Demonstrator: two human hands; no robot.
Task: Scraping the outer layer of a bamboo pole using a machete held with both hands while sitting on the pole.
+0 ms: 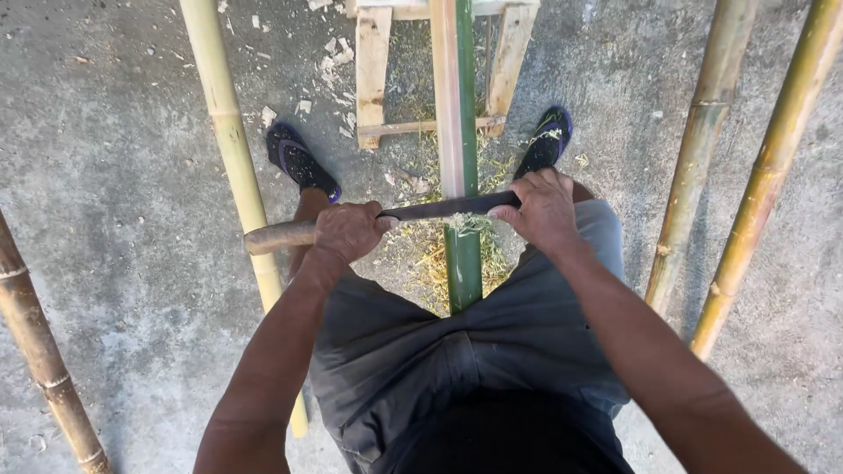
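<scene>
A green bamboo pole (463,263) runs from between my legs up onto a wooden stand (372,70); its upper part is scraped pale. Across it lies a dark long-bladed knife (439,207) with a wooden handle (277,237). My left hand (349,230) is closed around the handle end, left of the pole. My right hand (543,209) grips the blade's far end, right of the pole. Fine shavings are bunched on the pole right under the blade.
Yellow bamboo poles lie on the concrete floor: one on the left (230,132), two on the right (702,132), and a brown one at the far left (35,342). Shavings and chips litter the ground by my sandalled feet (299,160).
</scene>
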